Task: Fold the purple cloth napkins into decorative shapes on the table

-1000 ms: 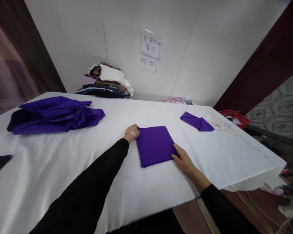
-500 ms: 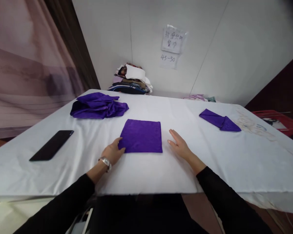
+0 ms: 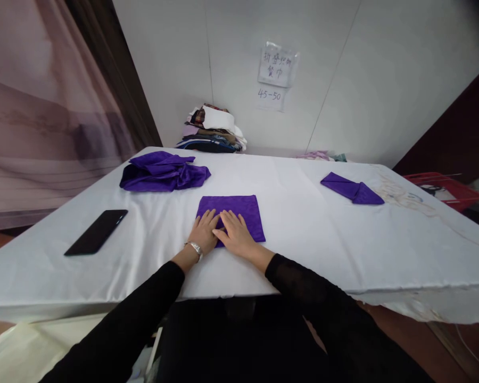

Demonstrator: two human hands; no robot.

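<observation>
A purple cloth napkin [image 3: 239, 205], folded into a square, lies in front of me on the white tablecloth [image 3: 299, 234]. My left hand [image 3: 205, 229] rests flat on its left part, fingers stretched out, with a silver watch or bracelet at the wrist. Beside it, my right hand [image 3: 235, 234] presses on the middle of the napkin, its fingers extended and its thumb close to the left hand. Both palms hide the napkin's lower left area. Neither hand grips anything.
Crumpled purple cloths [image 3: 163, 173] lie at the back left, with a black phone [image 3: 97, 232] nearer me. A folded purple napkin [image 3: 351, 189] is at the right. Behind stand stacked clothes [image 3: 211, 130] by the wall. A red basket [image 3: 447, 191] sits off the right edge.
My right hand has moved left from beside the napkin onto it. My left hand has shifted from the napkin's left edge and now lies flat on top. The view has shifted slightly.
</observation>
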